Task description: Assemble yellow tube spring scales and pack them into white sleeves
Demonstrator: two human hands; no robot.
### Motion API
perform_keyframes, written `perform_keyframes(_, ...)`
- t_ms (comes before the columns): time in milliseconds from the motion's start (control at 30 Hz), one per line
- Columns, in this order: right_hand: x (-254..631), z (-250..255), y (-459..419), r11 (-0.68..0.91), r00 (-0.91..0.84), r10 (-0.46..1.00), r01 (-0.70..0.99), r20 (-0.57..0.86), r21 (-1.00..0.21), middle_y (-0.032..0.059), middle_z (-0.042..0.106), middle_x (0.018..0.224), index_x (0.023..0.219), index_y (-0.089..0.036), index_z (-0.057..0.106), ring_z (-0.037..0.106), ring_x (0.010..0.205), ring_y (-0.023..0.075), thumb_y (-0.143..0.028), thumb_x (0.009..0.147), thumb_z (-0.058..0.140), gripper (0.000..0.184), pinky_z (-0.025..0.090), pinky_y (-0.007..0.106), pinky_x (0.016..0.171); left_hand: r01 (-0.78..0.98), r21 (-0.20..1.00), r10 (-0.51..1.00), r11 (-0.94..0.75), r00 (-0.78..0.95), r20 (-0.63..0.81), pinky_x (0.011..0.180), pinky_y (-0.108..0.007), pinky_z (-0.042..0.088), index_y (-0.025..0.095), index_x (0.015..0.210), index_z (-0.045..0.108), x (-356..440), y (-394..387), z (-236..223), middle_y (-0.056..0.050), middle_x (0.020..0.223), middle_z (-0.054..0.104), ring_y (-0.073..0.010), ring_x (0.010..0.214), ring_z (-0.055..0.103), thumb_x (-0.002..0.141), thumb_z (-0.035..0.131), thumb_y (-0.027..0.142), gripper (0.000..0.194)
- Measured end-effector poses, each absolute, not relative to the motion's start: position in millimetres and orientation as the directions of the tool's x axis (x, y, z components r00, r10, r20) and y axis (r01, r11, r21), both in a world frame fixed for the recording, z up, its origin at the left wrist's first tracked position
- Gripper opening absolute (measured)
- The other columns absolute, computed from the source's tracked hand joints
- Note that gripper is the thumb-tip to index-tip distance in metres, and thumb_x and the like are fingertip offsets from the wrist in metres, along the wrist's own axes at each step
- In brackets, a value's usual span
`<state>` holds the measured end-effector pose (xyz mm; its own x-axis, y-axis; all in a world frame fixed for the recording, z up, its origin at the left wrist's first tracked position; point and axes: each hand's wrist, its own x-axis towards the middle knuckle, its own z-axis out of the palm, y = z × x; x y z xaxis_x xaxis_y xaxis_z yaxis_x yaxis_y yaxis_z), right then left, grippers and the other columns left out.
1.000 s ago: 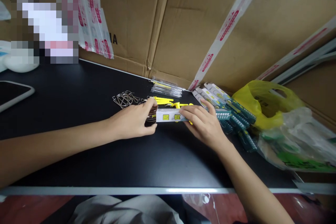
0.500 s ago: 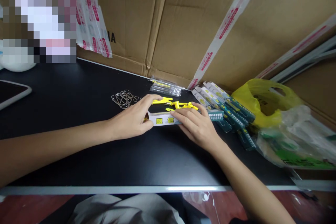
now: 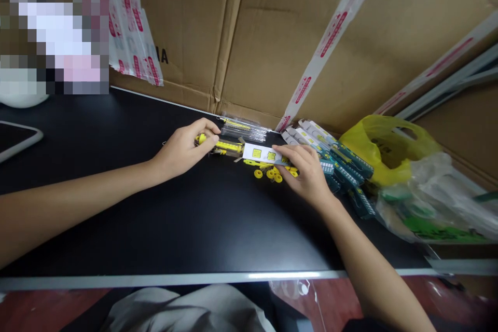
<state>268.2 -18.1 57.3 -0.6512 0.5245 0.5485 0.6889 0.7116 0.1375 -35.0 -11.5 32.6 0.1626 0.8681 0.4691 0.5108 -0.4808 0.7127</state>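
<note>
My right hand (image 3: 305, 174) is closed round the right part of a slim white cardboard box (image 3: 257, 153) with yellow characters. From the box's open left end sticks out a yellow rod-like tool (image 3: 229, 146), seemingly in a clear sleeve. My left hand (image 3: 181, 151) pinches the tool's outer end between thumb and fingers. The exact kind of tool cannot be made out. Just below the box lie several small yellow plastic parts (image 3: 268, 172), some round. Bent metal hooks are almost wholly hidden behind my left hand.
Clear plastic tubes (image 3: 247, 129) lie by the cardboard wall (image 3: 187, 21). Several green-and-white boxes (image 3: 340, 158) are piled at right, beside a yellow plastic bag (image 3: 360, 137) and a clear bag (image 3: 436, 202). A phone-like device (image 3: 17, 137) rests at far left on the black table (image 3: 187, 233).
My left hand has moved left and up from the box's end, and the yellow tool now shows protruding there. The box has shifted right and away, uncovering yellow parts in front of it.
</note>
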Motion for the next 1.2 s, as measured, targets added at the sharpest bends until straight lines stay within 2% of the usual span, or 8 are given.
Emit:
perform_keyframes(200, 278, 64, -13, 0.677, -0.615, 0.534, 0.722, 0.580, 0.144, 0.0090, 0.069, 0.116, 0.126, -0.023, 0.053, 0.064, 0.107, 0.0239, -0.020, 0.090, 0.059, 0.036, 0.041, 0.040, 0.094, 0.186, 0.887, 0.900, -0.422, 0.204, 0.385, 0.077, -0.034, 0.048, 0.018, 0.098, 0.052, -33, -1, 19, 0.000, 0.073, 0.063, -0.0171, 0.075, 0.062, 0.093, 0.049, 0.040, 0.022)
perform_keyframes(300, 281, 65, -11, 0.663, -0.608, 0.543, 0.733, 0.579, 0.149, 0.0087, 0.069, 0.116, 0.126, -0.024, 0.054, 0.064, 0.107, 0.0241, -0.021, 0.091, 0.058, 0.036, 0.041, 0.040, 0.095, 0.109, 0.914, 0.916, -0.390, 0.144, 0.374, 0.068, -0.030, 0.048, 0.020, 0.094, 0.049, -32, 2, 16, 0.005, 0.064, 0.056, -0.0134, 0.062, 0.059, 0.090, 0.054, 0.036, 0.017)
perform_keyframes(400, 283, 65, -9, 0.656, -0.607, 0.550, 0.739, 0.574, 0.153, 0.0086, 0.068, 0.117, 0.127, -0.024, 0.053, 0.064, 0.108, 0.0243, -0.022, 0.091, 0.058, 0.037, 0.041, 0.041, 0.097, 0.102, 0.922, 0.926, -0.375, 0.085, 0.367, 0.057, -0.025, 0.045, 0.019, 0.090, 0.050, -32, 2, 19, 0.006, 0.062, 0.053, -0.0104, 0.055, 0.055, 0.087, 0.059, 0.033, 0.016)
perform_keyframes(533, 284, 65, -9, 0.659, -0.610, 0.542, 0.735, 0.578, 0.158, 0.0089, 0.068, 0.116, 0.127, -0.023, 0.053, 0.064, 0.108, 0.0242, -0.022, 0.090, 0.059, 0.037, 0.041, 0.041, 0.096, 0.112, 0.922, 0.928, -0.371, 0.043, 0.369, 0.051, -0.022, 0.043, 0.018, 0.086, 0.054, -31, 0, 23, 0.004, 0.065, 0.056, -0.0085, 0.053, 0.054, 0.082, 0.065, 0.031, 0.018)
perform_keyframes(733, 279, 64, -13, 0.681, -0.625, 0.542, 0.719, 0.561, 0.142, 0.0096, 0.068, 0.116, 0.128, -0.023, 0.053, 0.064, 0.106, 0.0237, -0.020, 0.090, 0.058, 0.038, 0.040, 0.042, 0.097, 0.153, 0.908, 0.920, -0.390, 0.114, 0.376, 0.051, -0.021, 0.045, 0.016, 0.087, 0.058, -27, -8, 23, 0.001, 0.070, 0.060, -0.0088, 0.056, 0.054, 0.082, 0.066, 0.033, 0.020)
perform_keyframes(967, 271, 62, -19, 0.709, -0.648, 0.544, 0.695, 0.534, 0.121, 0.0088, 0.068, 0.117, 0.132, -0.026, 0.050, 0.064, 0.107, 0.0235, -0.021, 0.091, 0.056, 0.041, 0.037, 0.043, 0.101, 0.333, 0.810, 0.876, -0.483, 0.189, 0.445, 0.054, -0.022, 0.042, 0.015, 0.093, 0.065, -26, -17, 21, 0.001, 0.069, 0.059, -0.0098, 0.058, 0.051, 0.086, 0.062, 0.036, 0.022)
perform_keyframes(1100, 266, 62, -23, 0.726, -0.668, 0.530, 0.676, 0.523, 0.127, 0.0084, 0.068, 0.116, 0.130, -0.024, 0.051, 0.065, 0.104, 0.0219, -0.019, 0.091, 0.056, 0.040, 0.036, 0.043, 0.102, 0.471, 0.655, 0.801, -0.590, 0.244, 0.546, 0.053, -0.023, 0.035, 0.016, 0.085, 0.069, -29, -21, 25, 0.004, 0.061, 0.050, -0.0089, 0.054, 0.042, 0.088, 0.060, 0.033, 0.019)
perform_keyframes(1200, 264, 62, -25, 0.739, -0.681, 0.521, 0.661, 0.514, 0.127, 0.0084, 0.069, 0.116, 0.129, -0.023, 0.051, 0.065, 0.103, 0.0213, -0.019, 0.091, 0.057, 0.039, 0.035, 0.043, 0.102, 0.503, 0.520, 0.712, -0.690, 0.344, 0.612, 0.055, -0.023, 0.035, 0.018, 0.085, 0.071, -29, -22, 27, 0.005, 0.059, 0.043, -0.0093, 0.054, 0.042, 0.090, 0.059, 0.030, 0.018)
